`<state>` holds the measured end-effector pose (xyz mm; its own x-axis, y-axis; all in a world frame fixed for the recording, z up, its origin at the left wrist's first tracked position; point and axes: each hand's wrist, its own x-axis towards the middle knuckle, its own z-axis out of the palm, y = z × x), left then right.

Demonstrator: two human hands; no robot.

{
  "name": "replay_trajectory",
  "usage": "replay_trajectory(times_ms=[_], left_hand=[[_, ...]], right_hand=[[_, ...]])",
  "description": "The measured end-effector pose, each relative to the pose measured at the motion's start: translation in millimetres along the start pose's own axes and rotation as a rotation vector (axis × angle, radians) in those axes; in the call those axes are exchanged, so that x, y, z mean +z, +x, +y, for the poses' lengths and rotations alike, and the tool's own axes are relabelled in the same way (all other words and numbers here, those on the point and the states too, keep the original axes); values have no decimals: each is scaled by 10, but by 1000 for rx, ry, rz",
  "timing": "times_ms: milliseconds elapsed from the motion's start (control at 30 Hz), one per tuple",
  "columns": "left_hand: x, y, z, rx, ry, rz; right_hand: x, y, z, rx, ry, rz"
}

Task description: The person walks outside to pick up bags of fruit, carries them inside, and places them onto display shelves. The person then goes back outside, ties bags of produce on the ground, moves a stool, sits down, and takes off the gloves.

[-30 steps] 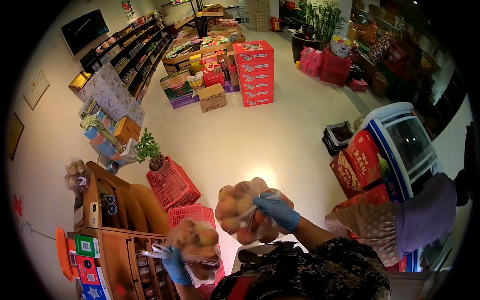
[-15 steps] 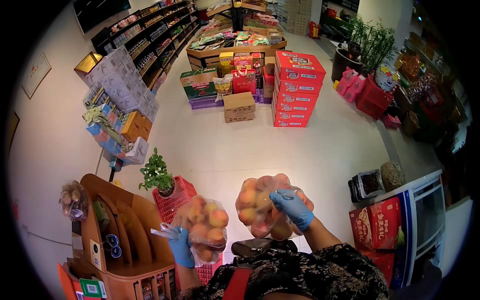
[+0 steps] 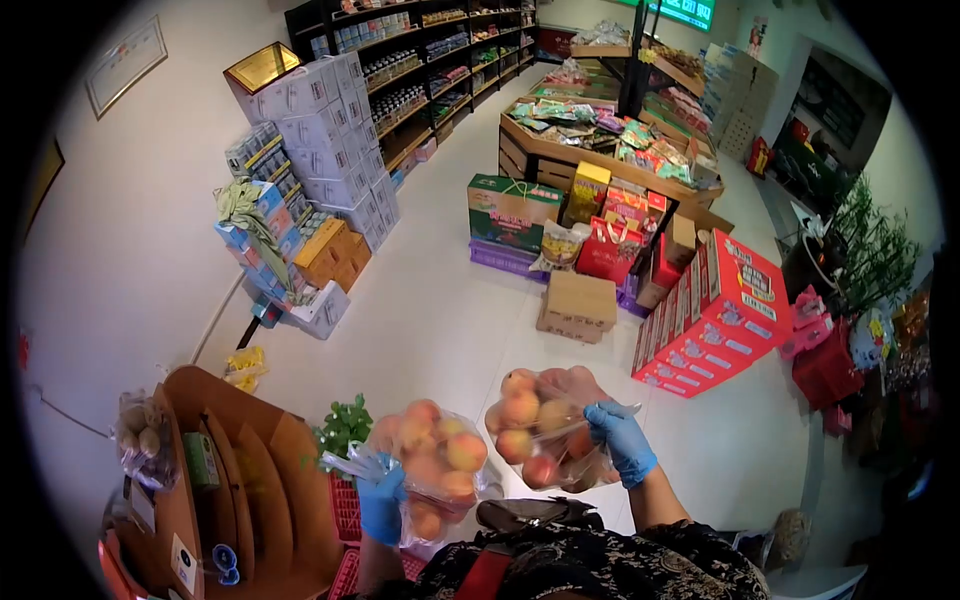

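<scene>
My left hand [image 3: 381,503], in a blue glove, is closed around the gathered neck of a clear plastic bag of peaches [image 3: 425,455]. The bag hangs to the right of that hand, its twisted end sticking out to the left. Also gloved in blue, my right hand [image 3: 620,440] grips the neck of a second bag of peaches [image 3: 545,425], held up to the left of the hand. Both bags are in front of my body, close together. Several orange-red fruits show through the film of each.
At the left stands a wooden counter [image 3: 285,500], with a potted plant [image 3: 343,425] and red crate [image 3: 347,508] beside it. Ahead are cardboard boxes [image 3: 578,305], stacked red boxes [image 3: 712,315] and a wooden produce stand [image 3: 590,135]. White cartons [image 3: 325,130] are piled along the left wall.
My view has swung left, so the shelves and boxes appear farther right. Both hands still hold their bags; the right bag has turned somewhat, and its neck end now points right.
</scene>
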<state>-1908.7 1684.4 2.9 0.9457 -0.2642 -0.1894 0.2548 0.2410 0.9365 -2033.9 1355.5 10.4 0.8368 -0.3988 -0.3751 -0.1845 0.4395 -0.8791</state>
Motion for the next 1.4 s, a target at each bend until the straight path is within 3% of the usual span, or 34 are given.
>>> replay_trajectory(times_ms=[100, 333, 400, 467, 500, 600, 733, 800, 933, 1000, 1067, 1233, 1400], left_hand=[[228, 836, 217, -36, -95, 28], [413, 3047, 509, -12, 39, 149], [529, 3592, 556, 12, 81, 222], [676, 4175, 698, 64, 125, 301], [646, 4435, 763, 25, 147, 312], [648, 5176, 1029, -2, 230, 438], [600, 6308, 1297, 143, 134, 486], [506, 6952, 1364, 206, 157, 482], [351, 8162, 1568, 104, 179, 408], [581, 8896, 1703, 138, 112, 391], [478, 9574, 1783, 83, 150, 268], [784, 11322, 2139, 55, 178, 209], [1246, 13063, 2198, 34, 208, 133]], right_hand=[[214, 851, -384, -26, -58, 53], [560, 2870, -1186, -128, -132, 41], [731, 3407, -1461, -67, -141, 65], [900, 4066, -1809, 1, -108, 24], [971, 4373, -2025, 71, -239, -37], [1276, 5343, -2309, -1, -213, -130], [1658, 6805, -2570, 44, -211, -218], [1893, 7458, -2704, 25, -218, -214], [2435, 8494, -2862, 38, -84, -193], [2654, 9131, -3090, 30, -83, -156], [2863, 9645, -3256, 21, -69, -62], [3201, 10753, -3713, -18, -3, 14], [3409, 11910, -4299, -32, -165, 35]])
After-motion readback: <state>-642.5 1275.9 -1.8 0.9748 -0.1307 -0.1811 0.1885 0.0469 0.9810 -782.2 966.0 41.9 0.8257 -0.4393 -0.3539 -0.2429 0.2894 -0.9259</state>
